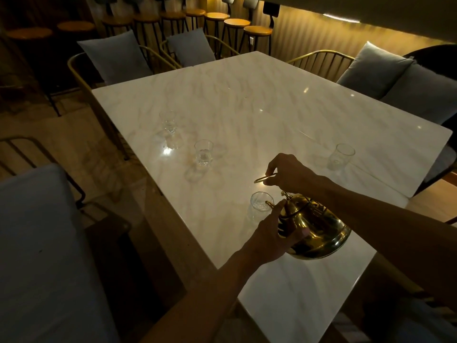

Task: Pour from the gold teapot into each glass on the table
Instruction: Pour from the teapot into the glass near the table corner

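The gold teapot [319, 231] is tilted to the left above the near part of the white marble table [247, 107], its spout over the rim of the nearest glass [259, 206]. My right hand [289, 172] grips the thin gold handle above the pot. My left hand [272, 233] presses against the pot's left side and steadies it. Three more clear glasses stand on the table: one at the middle left [204, 153], one farther left [169, 122], and one at the right [342, 155].
Gold-framed chairs with grey cushions [116, 55] surround the table. A grey seat [37, 243] sits close at my left. Bar stools [237, 23] line the back wall. The room is dim.
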